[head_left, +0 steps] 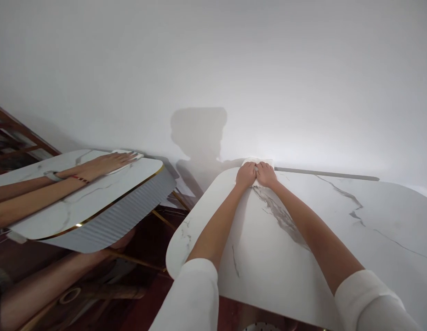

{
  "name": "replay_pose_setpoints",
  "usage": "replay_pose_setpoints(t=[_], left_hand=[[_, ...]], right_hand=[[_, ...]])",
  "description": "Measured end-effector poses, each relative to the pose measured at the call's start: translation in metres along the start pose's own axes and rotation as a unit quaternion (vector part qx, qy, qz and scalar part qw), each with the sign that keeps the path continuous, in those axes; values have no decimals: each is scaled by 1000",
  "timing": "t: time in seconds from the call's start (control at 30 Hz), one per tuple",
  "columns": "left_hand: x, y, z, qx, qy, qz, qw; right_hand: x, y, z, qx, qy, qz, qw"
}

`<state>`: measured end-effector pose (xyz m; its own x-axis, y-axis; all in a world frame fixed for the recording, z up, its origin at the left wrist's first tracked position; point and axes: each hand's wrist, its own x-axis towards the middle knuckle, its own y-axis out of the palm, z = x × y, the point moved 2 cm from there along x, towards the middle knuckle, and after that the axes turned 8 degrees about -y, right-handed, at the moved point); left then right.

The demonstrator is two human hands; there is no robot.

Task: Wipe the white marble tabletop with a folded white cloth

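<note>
While both hands press down on it, a white cloth [259, 162] lies at the far edge of the table [337, 239], right against the wall [234, 69]. Only a small strip of the cloth shows beyond and between the knuckles; the rest is hidden under the hands. The left hand [246, 174] and the right hand [266, 174] sit side by side, touching, fingers curled over the cloth and pinning it flat to the white marbled top rather than lifting it. Both arms are stretched out full length from white sleeves [192, 294], so the reach is at its farthest point.

Judging from how things lie, the wiping has got as far as the back edge in the middle of the table. The surface between the cloth and the near edge looks clean and dry, with only grey veins in the stone, though any fine dust or smears would be too faint to tell. The wide stretch of top to the right, and the rounded end to the left, appear not to have the cloth anywhere near them, so I would reckon they are either done or still to do; the pictures do not settle it.

A thin grey strip [327, 174] runs along the wall behind the table. To the left, well apart, stands a second marbled table [96, 202] with a gold rim, where another person's hand [110, 163] lies flat on a white cloth, a band on the wrist. Dark wooden floor [144, 239] shows between the two tables.
</note>
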<state>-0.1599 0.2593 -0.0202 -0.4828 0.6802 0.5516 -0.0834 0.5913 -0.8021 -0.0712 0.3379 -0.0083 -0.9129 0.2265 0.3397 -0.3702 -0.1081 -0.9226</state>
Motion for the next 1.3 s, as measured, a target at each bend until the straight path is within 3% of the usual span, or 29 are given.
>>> replay_pose_setpoints(t=[0.2, 0.43, 1.07, 1.3], left_hand=[[-6, 2, -13, -20, 41, -8, 999], [-27, -16, -28, -44, 72, 36, 996], [-138, -89, -40, -27, 61, 90, 994], [-184, -116, -41, -15, 49, 96, 994]], right_hand=[[-19, -4, -3, -19, 23, -13, 999], [-49, -13, 14, -24, 45, -27, 998], [-139, -24, 110, -14, 27, -54, 998], [-175, -35, 149, 8, 25, -27, 999]])
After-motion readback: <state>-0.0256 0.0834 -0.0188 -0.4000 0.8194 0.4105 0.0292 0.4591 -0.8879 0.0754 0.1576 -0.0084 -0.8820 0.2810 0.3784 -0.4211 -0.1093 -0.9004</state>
